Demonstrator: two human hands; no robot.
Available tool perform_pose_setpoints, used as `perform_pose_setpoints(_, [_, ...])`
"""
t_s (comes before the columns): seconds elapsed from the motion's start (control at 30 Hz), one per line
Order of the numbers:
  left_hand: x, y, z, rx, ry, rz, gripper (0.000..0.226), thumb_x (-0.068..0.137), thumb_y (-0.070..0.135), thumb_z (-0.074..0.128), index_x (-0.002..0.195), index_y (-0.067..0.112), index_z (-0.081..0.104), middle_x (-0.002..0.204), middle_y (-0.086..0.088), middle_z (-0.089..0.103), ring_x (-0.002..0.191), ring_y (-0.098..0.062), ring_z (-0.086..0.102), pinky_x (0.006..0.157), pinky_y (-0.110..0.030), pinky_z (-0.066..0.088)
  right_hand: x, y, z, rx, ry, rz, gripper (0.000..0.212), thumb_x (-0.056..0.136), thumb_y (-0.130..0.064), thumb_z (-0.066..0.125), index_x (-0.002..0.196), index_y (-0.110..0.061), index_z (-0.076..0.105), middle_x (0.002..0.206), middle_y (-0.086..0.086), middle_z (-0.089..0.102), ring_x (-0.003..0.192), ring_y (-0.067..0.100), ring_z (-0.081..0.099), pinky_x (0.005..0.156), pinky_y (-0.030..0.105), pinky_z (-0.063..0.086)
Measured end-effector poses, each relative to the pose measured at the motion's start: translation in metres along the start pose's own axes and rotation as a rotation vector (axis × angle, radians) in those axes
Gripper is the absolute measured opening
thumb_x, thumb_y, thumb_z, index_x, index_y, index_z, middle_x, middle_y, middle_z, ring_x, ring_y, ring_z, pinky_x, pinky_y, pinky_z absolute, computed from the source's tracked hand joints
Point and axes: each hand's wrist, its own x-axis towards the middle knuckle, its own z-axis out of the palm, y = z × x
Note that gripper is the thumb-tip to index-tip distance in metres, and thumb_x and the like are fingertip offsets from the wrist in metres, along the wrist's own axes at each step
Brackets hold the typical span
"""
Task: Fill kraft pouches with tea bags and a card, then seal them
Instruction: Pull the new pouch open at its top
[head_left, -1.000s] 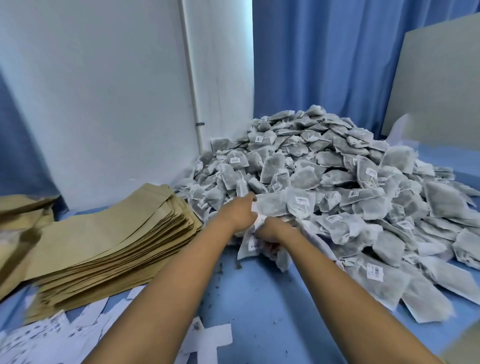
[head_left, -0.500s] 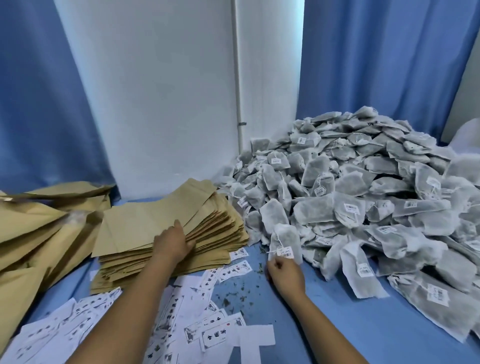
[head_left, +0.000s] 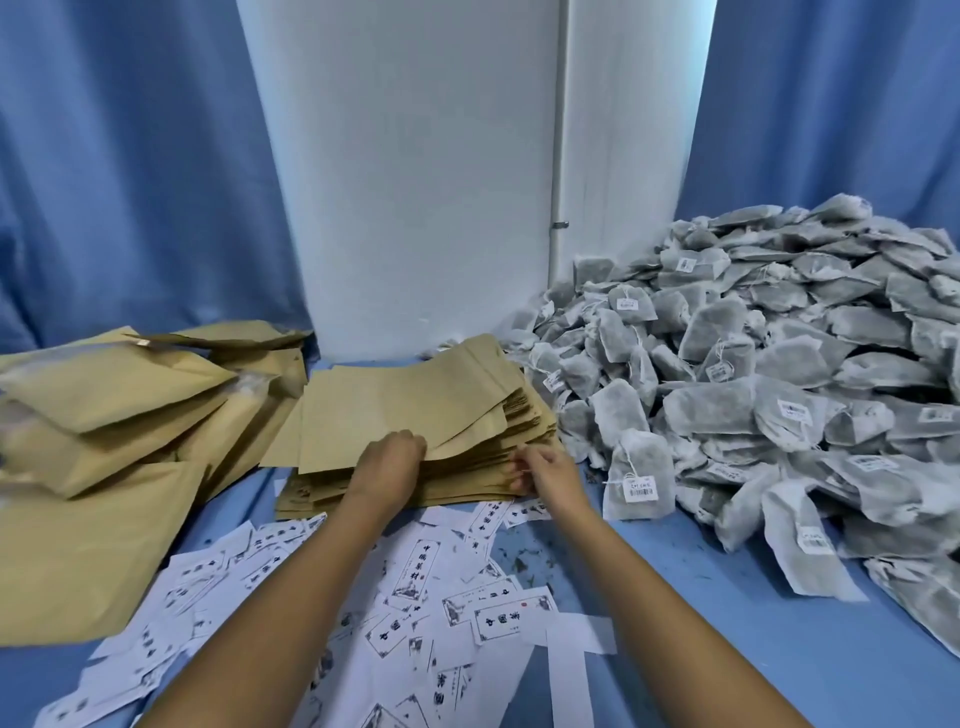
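In the head view, the top kraft pouch (head_left: 410, 410) of the flat stack of pouches (head_left: 467, 467) is gripped at its near edge by the left hand (head_left: 390, 460), and the side of the stack is touched by the curled fingers of the right hand (head_left: 545, 470); whether anything is pinched there cannot be told. The stack is set on the blue bench (head_left: 727, 623), with the big heap of tea bags (head_left: 779, 364) just to its right and the printed cards (head_left: 415, 582) scattered in front of it.

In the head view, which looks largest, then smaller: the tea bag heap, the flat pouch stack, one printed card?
1. Tea bag heap
2. Pouch stack
3. Card, smallest though nearest the camera
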Motion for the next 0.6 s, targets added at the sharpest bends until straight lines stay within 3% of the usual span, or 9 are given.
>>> perform_pose_setpoints(0.17, [0.004,-0.004,-0.004,-0.077,0.095,-0.018,0.019,0.083,-0.003,0.050,0.090,0.010,0.061,0.091,-0.011,0.062,0.083,-0.028,0.058,0.070,-0.032,0.043,-0.004,-0.020,0.024,0.002,-0.101,0.020,0.022,0.096,-0.028,0.054,0.092,-0.007,0.060,0.070,0.002,0.072,0.041,0.011,0.058,0.042,0.019,0.043])
perform_pose_setpoints(0.27, [0.008,-0.001,-0.005,-0.087,0.122,0.006,0.025,0.085,-0.008,0.046,0.099,0.003,0.063,0.098,-0.016,0.058,0.092,-0.032,0.056,0.075,-0.035,0.043,-0.004,-0.029,0.033,0.054,-0.090,0.065,0.019,0.101,-0.020,0.043,0.101,-0.003,0.052,0.072,0.007,0.072,0.043,0.014,0.061,0.039,0.020,0.046])
perform_pose_setpoints(0.33, [0.009,-0.001,-0.005,-0.158,0.146,0.015,0.024,0.088,-0.005,0.048,0.104,0.001,0.065,0.100,-0.016,0.056,0.094,-0.032,0.055,0.078,-0.037,0.044,-0.001,-0.036,0.037,0.229,-0.063,0.092,0.017,0.104,-0.013,0.033,0.105,0.000,0.043,0.086,0.015,0.071,0.058,0.019,0.069,0.047,0.022,0.054])
perform_pose_setpoints(0.4, [0.007,-0.004,-0.006,-0.301,0.148,0.012,0.017,0.090,0.003,0.056,0.103,0.003,0.067,0.095,-0.011,0.053,0.093,-0.030,0.056,0.076,-0.030,0.043,0.004,-0.040,0.042,0.428,-0.058,0.124,0.013,0.103,-0.006,0.029,0.107,0.001,0.039,0.104,0.025,0.067,0.082,0.028,0.071,0.066,0.026,0.059])
perform_pose_setpoints(0.47, [0.003,-0.009,-0.009,-0.446,0.135,0.011,0.013,0.088,0.008,0.064,0.099,0.006,0.070,0.087,-0.004,0.049,0.087,-0.023,0.058,0.073,-0.023,0.040,0.007,-0.041,0.045,0.537,-0.066,0.153,0.014,0.100,0.001,0.028,0.107,0.005,0.040,0.118,0.032,0.059,0.103,0.036,0.064,0.086,0.034,0.055])
perform_pose_setpoints(0.53, [-0.003,-0.017,-0.010,-0.524,0.153,0.048,0.011,0.087,0.006,0.065,0.096,0.006,0.072,0.082,-0.002,0.048,0.079,-0.018,0.058,0.071,-0.022,0.042,0.008,-0.040,0.045,0.599,-0.095,0.158,0.015,0.100,-0.004,0.030,0.099,0.002,0.044,0.122,0.034,0.055,0.109,0.040,0.060,0.091,0.039,0.051])
perform_pose_setpoints(0.6, [-0.014,-0.029,-0.010,-0.569,0.200,0.109,0.012,0.086,0.000,0.063,0.093,0.006,0.072,0.079,0.000,0.046,0.073,-0.009,0.055,0.069,-0.020,0.042,0.010,-0.037,0.041,0.715,-0.073,0.179,0.027,0.102,-0.025,0.032,0.099,0.000,0.043,0.113,0.034,0.059,0.097,0.041,0.063,0.082,0.040,0.053])
